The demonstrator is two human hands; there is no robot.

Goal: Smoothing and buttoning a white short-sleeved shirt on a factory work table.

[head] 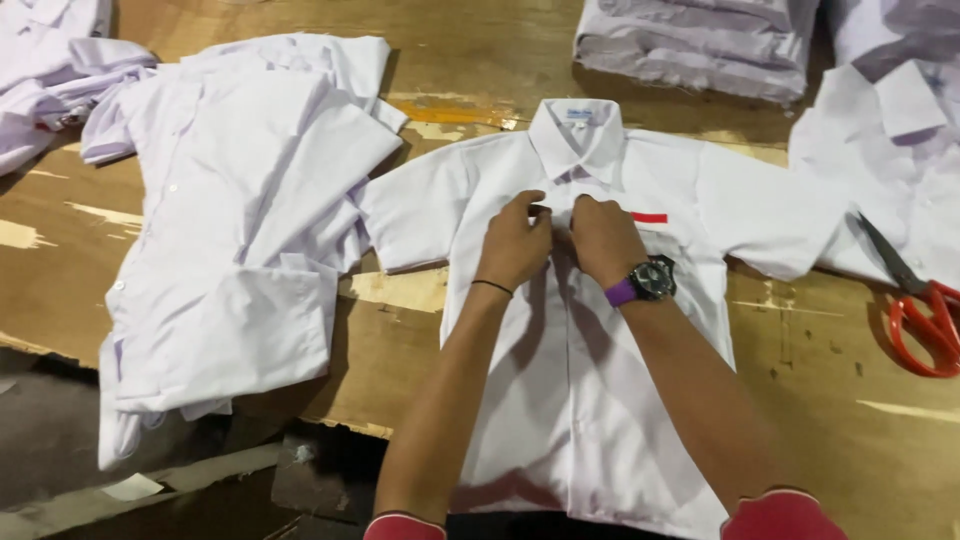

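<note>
White cotton short-sleeved shirt [590, 330] lies flat on the wooden counter [420, 290]; both hands' fingers [535, 212] pinch its placket (apparently buttoning), another button just below.

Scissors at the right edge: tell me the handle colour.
Red handles on the scissors, seen in the head view.

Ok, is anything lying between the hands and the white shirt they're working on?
Nothing visible. The left hand and right hand already rest on the white shirt, at its front placket below the collar. The red-handled scissors lie off to the right, clear of the hands.
</note>
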